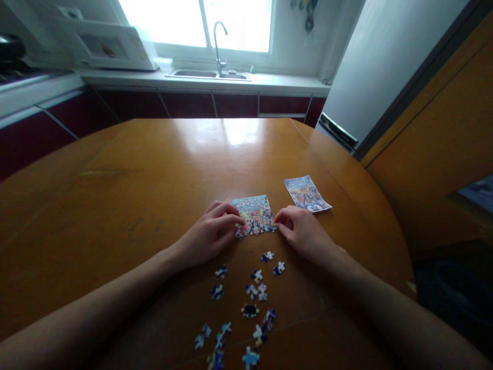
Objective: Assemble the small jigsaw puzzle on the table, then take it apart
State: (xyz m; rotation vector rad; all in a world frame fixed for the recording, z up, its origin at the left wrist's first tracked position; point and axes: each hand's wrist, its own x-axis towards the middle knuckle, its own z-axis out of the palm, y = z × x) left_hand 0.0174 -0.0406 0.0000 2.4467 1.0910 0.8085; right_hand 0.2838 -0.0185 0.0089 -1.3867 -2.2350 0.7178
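Observation:
A partly assembled jigsaw puzzle point(254, 213) lies flat on the wooden table point(154, 169), its lower edge uneven. My left hand point(217, 226) rests at the puzzle's left side, fingers curled over that edge. At its lower right edge, the thumb and fingertips of my right hand point(302, 231) are pinched together, touching the border; whether a loose piece is between them is too small to make out. Nearer to me are several loose pieces, among them a dark one point(250, 310), a light blue one point(250, 357) and a blue-and-white one point(279, 267).
A printed picture sheet point(307, 194) lies right of the puzzle, just beyond my right hand. Past the table's far edge are a counter with a sink point(210, 75) and tap point(219, 49), and a white microwave point(111, 46). A fridge point(393, 67) stands at the right.

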